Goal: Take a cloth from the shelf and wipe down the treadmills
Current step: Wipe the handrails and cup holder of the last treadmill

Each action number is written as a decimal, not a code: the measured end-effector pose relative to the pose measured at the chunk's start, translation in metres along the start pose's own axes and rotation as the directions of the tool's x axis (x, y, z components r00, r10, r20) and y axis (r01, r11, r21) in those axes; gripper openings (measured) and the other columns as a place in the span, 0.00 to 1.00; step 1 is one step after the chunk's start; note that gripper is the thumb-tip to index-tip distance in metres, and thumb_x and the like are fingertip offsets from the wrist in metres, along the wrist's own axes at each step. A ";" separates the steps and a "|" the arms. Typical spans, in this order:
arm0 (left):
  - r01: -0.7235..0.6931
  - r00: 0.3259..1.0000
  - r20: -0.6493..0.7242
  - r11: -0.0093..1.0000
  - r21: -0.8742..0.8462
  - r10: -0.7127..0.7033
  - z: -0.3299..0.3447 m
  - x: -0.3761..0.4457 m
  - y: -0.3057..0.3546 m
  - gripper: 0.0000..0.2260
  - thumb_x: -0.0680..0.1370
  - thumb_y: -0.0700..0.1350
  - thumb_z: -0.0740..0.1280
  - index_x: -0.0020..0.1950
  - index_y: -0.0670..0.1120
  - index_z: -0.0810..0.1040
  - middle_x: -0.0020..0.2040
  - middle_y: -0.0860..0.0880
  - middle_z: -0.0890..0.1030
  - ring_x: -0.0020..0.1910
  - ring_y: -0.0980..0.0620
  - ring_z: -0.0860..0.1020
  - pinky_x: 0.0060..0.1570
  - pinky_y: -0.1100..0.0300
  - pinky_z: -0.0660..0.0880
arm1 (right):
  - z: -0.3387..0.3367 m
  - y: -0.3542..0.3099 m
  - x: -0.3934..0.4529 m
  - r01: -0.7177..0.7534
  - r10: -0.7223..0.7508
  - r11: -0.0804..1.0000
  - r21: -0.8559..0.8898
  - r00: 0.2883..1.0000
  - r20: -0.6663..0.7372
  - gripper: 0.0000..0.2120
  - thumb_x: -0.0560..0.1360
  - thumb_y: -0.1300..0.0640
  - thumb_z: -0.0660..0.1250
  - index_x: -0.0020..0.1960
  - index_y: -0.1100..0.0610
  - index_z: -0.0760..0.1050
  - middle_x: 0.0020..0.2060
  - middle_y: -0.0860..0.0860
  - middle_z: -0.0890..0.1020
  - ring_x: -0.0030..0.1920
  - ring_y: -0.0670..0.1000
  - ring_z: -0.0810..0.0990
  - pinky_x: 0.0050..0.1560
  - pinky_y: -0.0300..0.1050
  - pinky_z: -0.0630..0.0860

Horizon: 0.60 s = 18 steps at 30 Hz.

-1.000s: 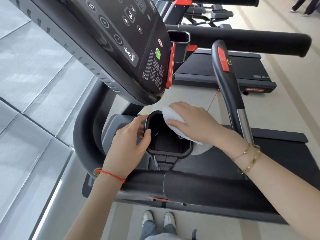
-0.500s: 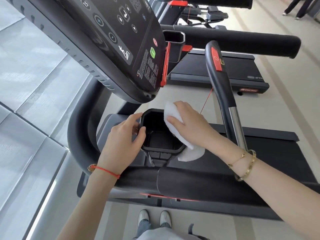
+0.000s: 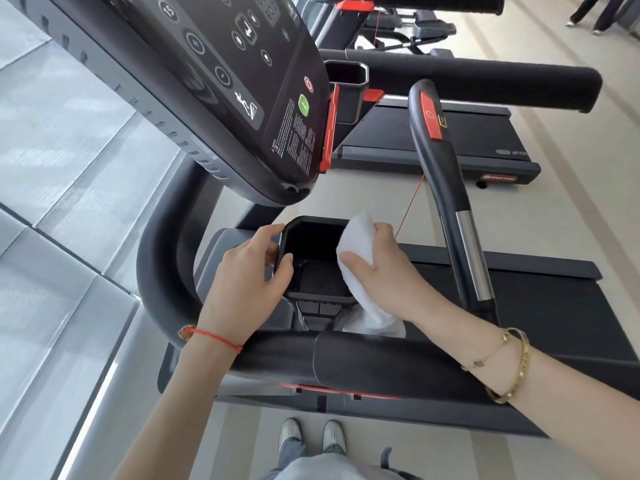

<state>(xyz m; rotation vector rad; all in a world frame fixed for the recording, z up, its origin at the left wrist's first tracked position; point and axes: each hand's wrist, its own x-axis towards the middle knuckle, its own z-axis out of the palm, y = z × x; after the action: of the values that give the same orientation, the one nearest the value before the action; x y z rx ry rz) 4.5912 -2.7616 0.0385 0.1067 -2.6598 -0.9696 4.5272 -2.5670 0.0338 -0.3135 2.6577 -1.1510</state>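
A black treadmill fills the view, its console [image 3: 242, 81] tilted at upper left and a padded handlebar [image 3: 363, 362] crossing below. Under the console sits a black cup holder [image 3: 313, 271]. My left hand [image 3: 249, 275] grips the holder's left rim, thumb inside. My right hand [image 3: 384, 268] holds a white cloth [image 3: 356, 251] against the holder's right rim and inner wall. The cloth's loose end hangs down behind the handlebar.
A curved grip with a red button [image 3: 440, 161] rises just right of my right hand, with a thin red safety cord beside it. A second treadmill [image 3: 433, 140] stands behind. Glass panels lie at left. My shoes [image 3: 311, 438] stand on pale floor below.
My right hand has slid the cloth a little farther along the holder's right rim, with more cloth showing above the fingers. My left hand has kept its grip on the left rim.
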 end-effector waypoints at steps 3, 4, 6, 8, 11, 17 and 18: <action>0.007 1.000 -0.003 1.000 0.000 -0.007 0.000 0.000 0.000 0.16 0.77 0.45 0.68 0.65 0.50 0.75 0.42 0.55 0.81 0.43 0.55 0.81 0.49 0.55 0.79 | -0.004 -0.004 0.007 -0.012 0.012 1.000 -0.010 1.000 0.024 0.23 0.80 0.48 0.62 0.66 0.60 0.59 0.51 0.51 0.72 0.45 0.48 0.72 0.35 0.35 0.63; 0.009 1.000 -0.002 1.000 -0.001 -0.009 0.000 0.000 0.000 0.16 0.77 0.45 0.68 0.65 0.50 0.75 0.42 0.55 0.81 0.43 0.55 0.81 0.49 0.55 0.79 | -0.008 -0.007 0.015 -0.009 0.010 0.999 -0.035 0.999 0.040 0.21 0.80 0.48 0.62 0.65 0.60 0.61 0.49 0.52 0.73 0.43 0.48 0.72 0.35 0.35 0.63; 0.013 1.000 0.002 1.000 -0.003 -0.013 0.000 0.000 0.000 0.16 0.77 0.45 0.68 0.65 0.50 0.75 0.42 0.55 0.81 0.43 0.55 0.81 0.50 0.56 0.78 | -0.017 -0.015 0.029 0.001 0.004 0.998 -0.069 0.997 0.075 0.20 0.80 0.48 0.61 0.63 0.61 0.65 0.51 0.54 0.75 0.44 0.50 0.72 0.35 0.38 0.65; 0.012 1.000 0.003 1.000 -0.004 -0.012 0.000 0.000 0.000 0.16 0.77 0.44 0.68 0.65 0.50 0.76 0.41 0.55 0.81 0.43 0.55 0.81 0.50 0.58 0.78 | -0.020 -0.016 0.034 0.018 -0.009 0.996 -0.091 0.995 0.095 0.19 0.80 0.48 0.62 0.63 0.61 0.66 0.51 0.55 0.76 0.46 0.52 0.72 0.36 0.38 0.65; 0.008 1.000 0.006 1.000 0.000 -0.008 0.000 0.000 -0.001 0.16 0.77 0.44 0.68 0.65 0.49 0.76 0.41 0.54 0.81 0.42 0.55 0.81 0.49 0.68 0.74 | -0.014 -0.010 0.017 0.017 -0.010 0.997 -0.069 0.995 0.101 0.24 0.80 0.48 0.61 0.69 0.60 0.59 0.55 0.54 0.73 0.48 0.51 0.71 0.36 0.38 0.64; 0.009 1.000 0.011 1.000 0.021 -0.009 0.001 0.001 -0.003 0.16 0.77 0.44 0.68 0.65 0.48 0.76 0.42 0.53 0.82 0.42 0.55 0.81 0.47 0.80 0.67 | -0.004 0.003 -0.005 0.016 -0.015 1.000 -0.004 0.991 0.134 0.31 0.80 0.48 0.61 0.74 0.59 0.50 0.60 0.51 0.66 0.53 0.50 0.67 0.44 0.39 0.64; 0.008 1.000 0.011 1.000 0.023 -0.008 0.001 0.001 -0.003 0.16 0.77 0.44 0.68 0.65 0.48 0.76 0.42 0.53 0.82 0.42 0.55 0.81 0.47 0.81 0.67 | -0.006 0.000 0.001 0.027 -0.022 0.999 -0.038 0.993 0.117 0.28 0.80 0.48 0.62 0.72 0.60 0.54 0.57 0.51 0.68 0.51 0.51 0.69 0.39 0.38 0.63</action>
<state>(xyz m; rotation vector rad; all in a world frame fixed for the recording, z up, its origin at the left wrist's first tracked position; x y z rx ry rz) 4.5895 -2.7633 0.0359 0.1171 -2.6826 -0.9451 4.5241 -2.5633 0.0375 -0.4083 2.5847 -1.0544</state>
